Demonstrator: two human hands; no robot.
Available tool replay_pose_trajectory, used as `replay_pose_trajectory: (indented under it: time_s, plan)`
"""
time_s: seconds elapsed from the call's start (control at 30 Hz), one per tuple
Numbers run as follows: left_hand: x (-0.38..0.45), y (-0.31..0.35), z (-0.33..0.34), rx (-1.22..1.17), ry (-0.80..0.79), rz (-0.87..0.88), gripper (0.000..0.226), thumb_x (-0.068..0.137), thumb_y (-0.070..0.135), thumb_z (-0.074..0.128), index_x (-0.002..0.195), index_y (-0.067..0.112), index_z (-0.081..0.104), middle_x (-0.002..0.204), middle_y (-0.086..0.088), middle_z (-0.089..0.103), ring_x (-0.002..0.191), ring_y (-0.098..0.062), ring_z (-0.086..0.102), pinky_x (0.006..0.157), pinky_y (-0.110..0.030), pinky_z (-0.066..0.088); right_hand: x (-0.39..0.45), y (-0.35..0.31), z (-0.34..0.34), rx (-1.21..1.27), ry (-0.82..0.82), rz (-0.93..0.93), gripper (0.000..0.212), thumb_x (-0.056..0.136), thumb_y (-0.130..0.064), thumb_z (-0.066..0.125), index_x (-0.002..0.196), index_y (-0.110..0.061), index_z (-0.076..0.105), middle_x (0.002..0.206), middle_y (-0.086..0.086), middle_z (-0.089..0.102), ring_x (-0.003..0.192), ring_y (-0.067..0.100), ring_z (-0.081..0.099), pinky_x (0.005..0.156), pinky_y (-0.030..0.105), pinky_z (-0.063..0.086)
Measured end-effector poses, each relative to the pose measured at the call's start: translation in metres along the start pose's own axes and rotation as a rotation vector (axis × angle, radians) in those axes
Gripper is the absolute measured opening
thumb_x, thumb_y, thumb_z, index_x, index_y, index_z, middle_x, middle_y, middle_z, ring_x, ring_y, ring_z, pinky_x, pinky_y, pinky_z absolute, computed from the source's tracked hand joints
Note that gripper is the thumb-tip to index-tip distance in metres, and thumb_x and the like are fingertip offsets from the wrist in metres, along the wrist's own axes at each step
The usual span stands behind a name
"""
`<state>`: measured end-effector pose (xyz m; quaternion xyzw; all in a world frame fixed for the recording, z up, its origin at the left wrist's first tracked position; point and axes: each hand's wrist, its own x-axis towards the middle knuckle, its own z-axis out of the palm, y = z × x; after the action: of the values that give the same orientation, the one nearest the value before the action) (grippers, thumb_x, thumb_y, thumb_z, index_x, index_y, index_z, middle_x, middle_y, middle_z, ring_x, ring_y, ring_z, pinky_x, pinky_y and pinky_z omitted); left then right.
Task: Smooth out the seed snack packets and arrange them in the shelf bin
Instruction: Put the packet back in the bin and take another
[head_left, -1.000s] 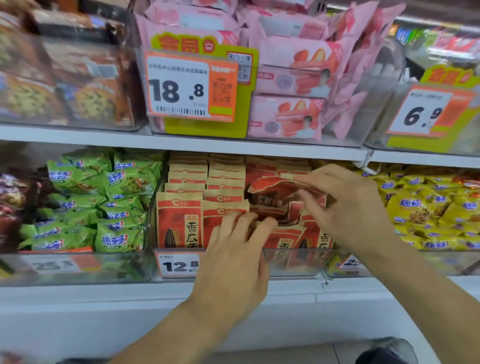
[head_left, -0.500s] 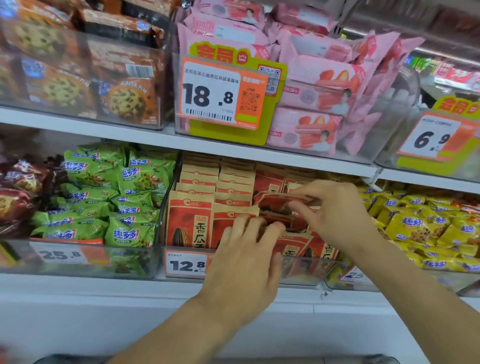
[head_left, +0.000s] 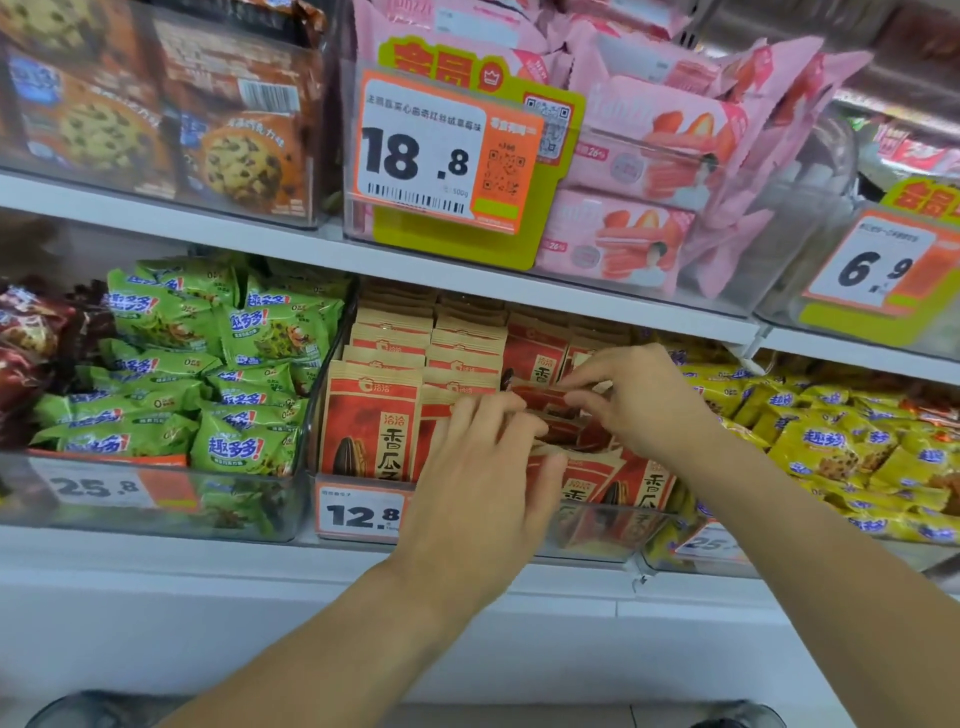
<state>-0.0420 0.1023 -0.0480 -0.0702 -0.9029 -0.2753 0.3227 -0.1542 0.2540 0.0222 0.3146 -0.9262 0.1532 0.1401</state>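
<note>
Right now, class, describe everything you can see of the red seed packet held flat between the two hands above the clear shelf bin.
The glossy red seed packet looks like thin crinkled foil or plastic, lying almost flat and edge-on over the jumbled right side of the clear plastic shelf bin. The right hand pinches its right end between thumb and fingers; the left hand has its fingers laid over the near left part. Its print is mostly hidden. Other red packets lie tilted beneath it.

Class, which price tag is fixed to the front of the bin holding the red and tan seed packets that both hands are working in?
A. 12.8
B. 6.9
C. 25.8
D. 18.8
A: the 12.8 tag sits on the front of the seed packet bin, just left of the left hand.
</note>
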Motion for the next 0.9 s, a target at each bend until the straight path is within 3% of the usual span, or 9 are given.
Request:
replay_pose_trajectory:
  time_s: [0.1, 0.2, 0.3, 0.4, 0.47, 0.57, 0.63, 0.77, 0.9]
  plan:
    - [0.007, 0.002, 0.005, 0.019, 0.076, -0.016, 0.037, 0.096, 0.046, 0.042, 0.109, 0.019, 0.064, 0.118, 0.003, 0.057, 0.114, -0.016, 0.045, 0.095, -0.031, 0.035, 0.005, 0.001, 0.004, -0.044, -0.106, -0.032, 0.011, 0.085, -0.013, 0.077, 0.094, -0.016, 0.082, 0.092, -0.001, 0.078, 0.076, 0.002, 0.054, 0.074, 0.006, 0.041]
    - [0.013, 0.008, 0.009, 0.043, 0.102, -0.024, 0.042, 0.097, 0.045, 0.038, 0.114, 0.015, 0.063, 0.125, -0.001, 0.059, 0.126, -0.023, 0.043, 0.103, -0.035, 0.027, 0.011, 0.002, 0.002, -0.069, -0.196, -0.015, 0.014, 0.087, -0.017, 0.075, 0.099, -0.018, 0.081, 0.096, -0.002, 0.077, 0.076, -0.001, 0.049, 0.064, -0.004, 0.03]
    - [0.02, 0.006, 0.012, 0.123, 0.027, -0.065, 0.052, 0.097, 0.043, 0.03, 0.122, 0.012, 0.063, 0.132, -0.003, 0.059, 0.136, -0.028, 0.038, 0.11, -0.042, 0.02, 0.014, 0.006, -0.003, -0.063, -0.316, -0.028, 0.014, 0.091, -0.023, 0.07, 0.102, -0.02, 0.08, 0.101, -0.006, 0.075, 0.083, -0.001, 0.053, 0.069, 0.002, 0.035]
    - [0.028, -0.001, 0.013, 0.213, -0.085, -0.074, 0.061, 0.096, 0.048, 0.023, 0.117, 0.013, 0.069, 0.129, -0.002, 0.064, 0.133, -0.028, 0.042, 0.113, -0.045, 0.016, 0.012, 0.013, -0.005, 0.042, -0.398, -0.002, 0.033, 0.1, -0.034, 0.056, 0.079, -0.015, 0.073, 0.077, 0.002, 0.069, 0.07, 0.011, 0.056, 0.074, 0.035, 0.047]
    - [0.031, -0.003, 0.014, 0.247, -0.141, -0.058, 0.065, 0.096, 0.05, 0.018, 0.108, 0.017, 0.073, 0.121, 0.001, 0.066, 0.123, -0.024, 0.048, 0.112, -0.046, 0.02, 0.009, 0.016, -0.004, 0.16, -0.34, 0.04, 0.031, 0.102, -0.032, 0.052, 0.078, -0.022, 0.069, 0.075, -0.004, 0.065, 0.07, 0.007, 0.056, 0.071, 0.031, 0.045]
    - [0.031, -0.002, 0.014, 0.273, -0.168, -0.051, 0.068, 0.096, 0.051, 0.013, 0.104, 0.02, 0.072, 0.115, 0.002, 0.063, 0.115, -0.023, 0.049, 0.111, -0.047, 0.021, 0.013, 0.015, 0.004, 0.177, -0.125, 0.094, 0.022, 0.099, -0.025, 0.059, 0.119, -0.02, 0.068, 0.11, -0.008, 0.068, 0.093, 0.002, 0.06, 0.081, 0.013, 0.041]
    - [0.031, -0.002, 0.015, 0.286, -0.173, -0.047, 0.068, 0.097, 0.052, 0.011, 0.104, 0.021, 0.071, 0.113, 0.004, 0.062, 0.113, -0.023, 0.049, 0.111, -0.047, 0.021, 0.021, 0.012, 0.007, 0.142, -0.069, 0.137, 0.031, 0.099, -0.023, 0.058, 0.129, -0.017, 0.062, 0.12, -0.001, 0.067, 0.106, 0.011, 0.061, 0.09, 0.02, 0.042]
    - [0.03, -0.003, 0.015, 0.284, -0.172, -0.046, 0.067, 0.097, 0.052, 0.01, 0.102, 0.022, 0.07, 0.112, 0.005, 0.061, 0.112, -0.021, 0.048, 0.111, -0.045, 0.021, 0.041, 0.007, 0.013, -0.065, -0.172, 0.266, 0.027, 0.103, -0.03, 0.047, 0.115, -0.007, 0.057, 0.099, 0.011, 0.067, 0.1, 0.031, 0.06, 0.074, 0.028, 0.037]
    - [0.029, -0.003, 0.016, 0.277, -0.164, -0.045, 0.068, 0.098, 0.053, 0.011, 0.102, 0.022, 0.071, 0.118, 0.004, 0.06, 0.117, -0.021, 0.046, 0.113, -0.044, 0.019, 0.052, 0.004, 0.022, -0.151, -0.235, 0.265, 0.041, 0.1, -0.03, 0.054, 0.138, -0.016, 0.051, 0.127, 0.011, 0.063, 0.117, 0.03, 0.057, 0.08, 0.026, 0.037]
